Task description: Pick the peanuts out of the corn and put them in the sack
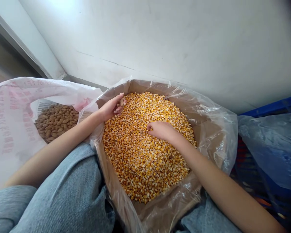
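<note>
"Looking over there, is that dried corn [140, 161]?"

"Yes, heaped inside the plastic-lined cardboard box [113, 174]."

"And the hands?"

"The left hand [113, 108] is curled closed around a few kernels near the box's far edge. The right hand [161, 131] lies loosely open on the corn."

"Beside the box?"

"Left, a white printed sack [14, 113] of brown nuts [55, 123]; right, a blue plastic bag [269, 145]."

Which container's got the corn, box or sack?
The plastic-lined cardboard box holds the yellow corn kernels. The white printed sack to its left holds brown nuts instead.
</note>
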The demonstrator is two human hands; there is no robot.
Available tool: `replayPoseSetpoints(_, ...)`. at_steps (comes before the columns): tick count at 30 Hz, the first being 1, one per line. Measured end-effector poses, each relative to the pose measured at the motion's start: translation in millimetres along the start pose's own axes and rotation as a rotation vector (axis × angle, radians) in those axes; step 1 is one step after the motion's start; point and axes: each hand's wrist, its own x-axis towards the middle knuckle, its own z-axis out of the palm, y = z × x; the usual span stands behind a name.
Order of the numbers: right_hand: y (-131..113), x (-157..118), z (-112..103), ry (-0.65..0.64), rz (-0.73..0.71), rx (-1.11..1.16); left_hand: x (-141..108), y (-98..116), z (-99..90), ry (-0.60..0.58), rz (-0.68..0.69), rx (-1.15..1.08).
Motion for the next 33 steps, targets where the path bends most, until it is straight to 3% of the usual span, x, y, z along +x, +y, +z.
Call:
replayPoseSetpoints(3, -20.3, 3.2, 12.3, 0.152, -0.099, 0.041, 0.5, -1.4, 1.2, -0.008, -0.004, 0.024)
replayPoseSetpoints(8, -59.6, 11.5, 40.3, 0.161, -0.148, 0.02, 0.8, -2.5, 0.5, 0.004, -0.005, 0.045)
replayPoseSetpoints(15, -33.1, 14.4, 30.2, 0.144, -0.117, 0.125, 1.3, -4.6, 2.5, 0.03, 0.003, 0.114)
replayPoseSetpoints(21, -42.6, 14.5, 34.0, 0.155, -0.213, 0.069, 0.3, -6.4, 6.8, 0.005, -0.04, 0.163)
replayPoseSetpoints(24, -31.6, 17.4, 28.5, 0.188, -0.176, 0.442, 1.3, -8.5, 5.4, -0.015, -0.054, 0.195)
replayPoseSetpoints(29, -3.4, 16.2, 10.7, 0.024, -0.227, 1.558, 3.3, -14.5, 6.0, -0.072, -0.062, 0.26)
replayPoseSetpoints(33, 0.2, 8.7, 3.3, -0.076, -0.311, 1.991, 5.4, -23.1, 8.6, -0.112, -0.097, 0.363)
